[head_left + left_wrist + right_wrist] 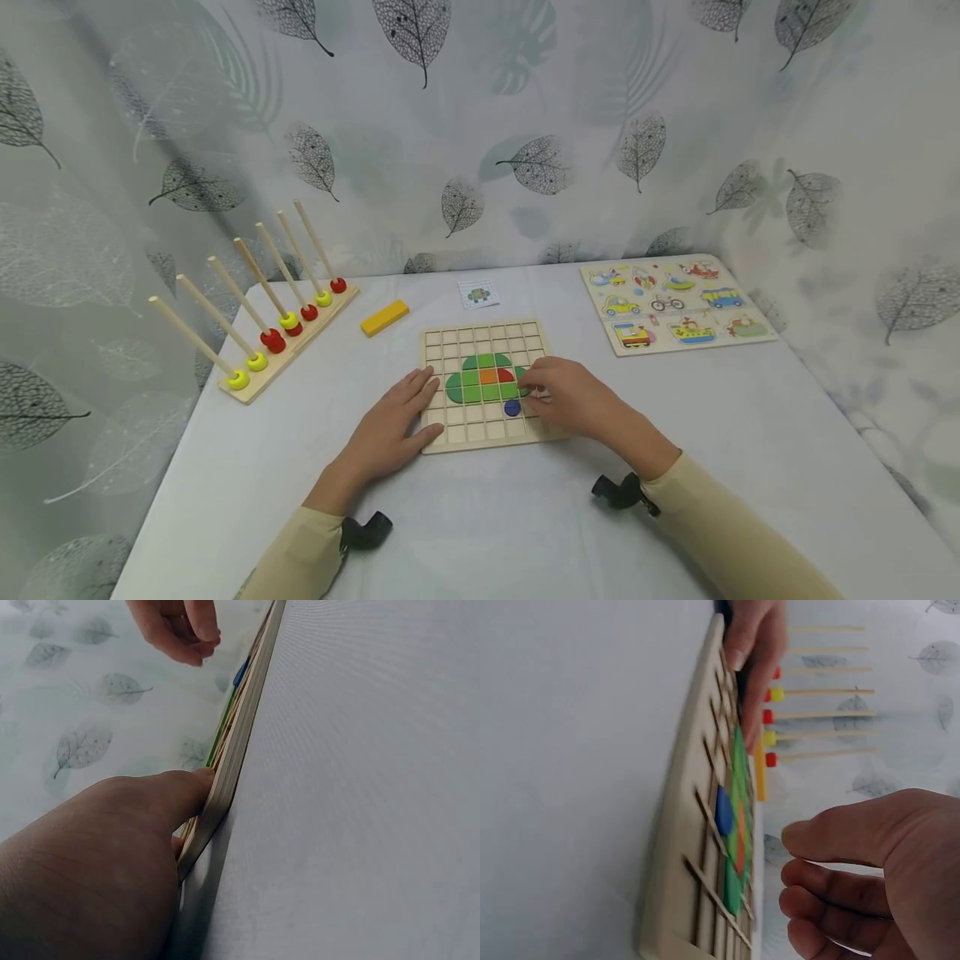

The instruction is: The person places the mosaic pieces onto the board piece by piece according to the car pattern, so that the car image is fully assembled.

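A wooden grid board [457, 435] lies on the table, with green, orange and red pieces making a cloud-like shape in its cells. Just below that shape sits a small round blue piece [512, 408]. My left hand [392, 425] rests along the board's left edge, fingers extended, thumb near the front corner; in the left wrist view the thumb [180, 791] touches the rim. Over the board's right side, my right hand [573, 398] hovers with loosely bent fingers beside the green piece at the shape's right end. Nothing shows between its thumb and fingers [832, 889] in the right wrist view.
A wooden peg rack [283, 358] with red and yellow beads stands at the left. Near it lies a yellow block [385, 317]. A small picture card [477, 293] is behind the board, and a vehicle picture puzzle [671, 302] lies at the back right.
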{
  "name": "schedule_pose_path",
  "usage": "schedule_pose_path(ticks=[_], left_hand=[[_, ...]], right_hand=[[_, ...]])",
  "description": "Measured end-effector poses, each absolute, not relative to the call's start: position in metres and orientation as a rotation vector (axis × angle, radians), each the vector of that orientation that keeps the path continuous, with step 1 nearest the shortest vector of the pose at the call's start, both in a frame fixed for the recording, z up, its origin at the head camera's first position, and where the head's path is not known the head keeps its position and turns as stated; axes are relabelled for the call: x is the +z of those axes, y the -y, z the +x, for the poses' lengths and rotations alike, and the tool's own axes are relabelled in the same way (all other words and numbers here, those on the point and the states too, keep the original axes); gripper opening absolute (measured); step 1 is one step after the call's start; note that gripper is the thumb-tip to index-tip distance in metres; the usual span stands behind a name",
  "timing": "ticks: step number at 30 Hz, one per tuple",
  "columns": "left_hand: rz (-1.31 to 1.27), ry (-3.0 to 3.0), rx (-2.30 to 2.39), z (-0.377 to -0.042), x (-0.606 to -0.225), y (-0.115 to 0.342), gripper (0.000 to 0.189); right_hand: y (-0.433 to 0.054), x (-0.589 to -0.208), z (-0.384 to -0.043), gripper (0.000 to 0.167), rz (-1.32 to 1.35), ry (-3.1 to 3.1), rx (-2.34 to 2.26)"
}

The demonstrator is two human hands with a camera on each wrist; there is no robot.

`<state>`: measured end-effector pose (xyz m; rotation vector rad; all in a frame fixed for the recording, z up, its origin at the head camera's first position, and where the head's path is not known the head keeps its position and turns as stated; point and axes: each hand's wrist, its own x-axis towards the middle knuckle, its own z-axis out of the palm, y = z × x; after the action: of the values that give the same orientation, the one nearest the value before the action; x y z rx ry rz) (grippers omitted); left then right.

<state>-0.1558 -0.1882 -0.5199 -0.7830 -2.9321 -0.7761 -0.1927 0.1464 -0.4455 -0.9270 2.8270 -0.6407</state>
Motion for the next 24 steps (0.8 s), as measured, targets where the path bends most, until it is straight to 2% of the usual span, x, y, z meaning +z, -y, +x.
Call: schedule_pose_path(ticks=[9,24], left_hand=[[-0.773,2.940,-0.773,-0.157,-0.520,0.187,0.078],[-0.773,2.942,-0.766,-0.154,-0.517,0.186,0.078]], right_hand=[[-0.184,-0.427,-0.189,0.026,-0.879,-2.901,-0.633],[-0.249,-0.419,-0.165,0.024,-0.797,-3.001,-0.603]])
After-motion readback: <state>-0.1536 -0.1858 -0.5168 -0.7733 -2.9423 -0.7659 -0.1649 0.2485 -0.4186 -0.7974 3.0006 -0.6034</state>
